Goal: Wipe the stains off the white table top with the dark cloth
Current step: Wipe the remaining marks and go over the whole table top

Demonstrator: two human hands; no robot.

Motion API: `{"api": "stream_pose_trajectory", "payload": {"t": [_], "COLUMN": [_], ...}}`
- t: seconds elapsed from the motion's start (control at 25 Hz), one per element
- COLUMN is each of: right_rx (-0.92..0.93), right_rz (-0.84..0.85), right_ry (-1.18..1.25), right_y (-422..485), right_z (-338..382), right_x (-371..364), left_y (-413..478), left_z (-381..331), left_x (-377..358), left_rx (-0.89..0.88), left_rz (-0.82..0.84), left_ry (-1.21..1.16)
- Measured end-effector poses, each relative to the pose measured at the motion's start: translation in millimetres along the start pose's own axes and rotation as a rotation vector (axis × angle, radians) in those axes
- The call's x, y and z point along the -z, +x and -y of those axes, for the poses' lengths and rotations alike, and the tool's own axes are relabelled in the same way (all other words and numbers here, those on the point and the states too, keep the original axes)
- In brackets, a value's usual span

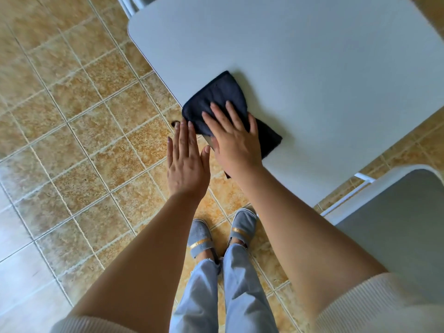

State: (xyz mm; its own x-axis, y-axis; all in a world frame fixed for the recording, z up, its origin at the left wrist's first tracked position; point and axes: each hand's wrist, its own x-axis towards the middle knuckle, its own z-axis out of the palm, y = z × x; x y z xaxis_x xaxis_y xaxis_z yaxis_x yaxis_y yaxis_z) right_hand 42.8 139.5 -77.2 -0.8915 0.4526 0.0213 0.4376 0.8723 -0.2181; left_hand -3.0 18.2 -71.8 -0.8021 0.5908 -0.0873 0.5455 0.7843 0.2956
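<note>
The white table top [300,63] fills the upper right of the head view. A dark navy cloth [216,94] lies folded at the table's near left edge, partly hanging over it. My right hand [234,137] rests flat on the cloth, fingers spread, pressing it onto the table. My left hand [186,157] is held flat and empty just beside the table's edge, left of the cloth, with its fingertips close to the cloth's corner. I see no stains on the visible surface.
A white chair [394,227] stands at the lower right next to the table. Tan tiled floor [79,140] spreads to the left, with a small dark spot [173,122] near the table's edge. My feet in grey slippers [221,234] stand by the table.
</note>
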Motion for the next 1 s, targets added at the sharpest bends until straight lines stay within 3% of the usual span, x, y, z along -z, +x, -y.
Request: {"api": "stream_pose_trajectory", "payload": {"t": [0.36,0.64,0.84,0.92,1.0], "right_rx": [-0.1,-0.558,-0.264,-0.285,-0.426], "right_rz": [-0.026,-0.096,-0.038,-0.033,-0.039], "right_ry": [-0.124,-0.013,-0.112,-0.126,-0.132], "right_y": [-149.2,-109.5,-165.1,-175.6,-162.7], "right_z": [-62.4,-81.3,-88.1,-110.5,-135.7], "right_x": [24.7,24.0,26.9,34.9,40.5], "left_y": [-27.7,-24.0,-23.6,-23.3,-22.4], "left_z": [-45.4,-70.9,-71.3,-69.9,-68.5], "left_x": [-12.8,-23.2,-29.7,-29.4,-29.1], "left_rx": [-0.155,-0.214,-0.194,-0.216,-0.23], "left_rz": [0.087,0.107,0.072,0.069,0.072], "left_ry": [0.0,0.015,-0.016,-0.006,0.012]}}
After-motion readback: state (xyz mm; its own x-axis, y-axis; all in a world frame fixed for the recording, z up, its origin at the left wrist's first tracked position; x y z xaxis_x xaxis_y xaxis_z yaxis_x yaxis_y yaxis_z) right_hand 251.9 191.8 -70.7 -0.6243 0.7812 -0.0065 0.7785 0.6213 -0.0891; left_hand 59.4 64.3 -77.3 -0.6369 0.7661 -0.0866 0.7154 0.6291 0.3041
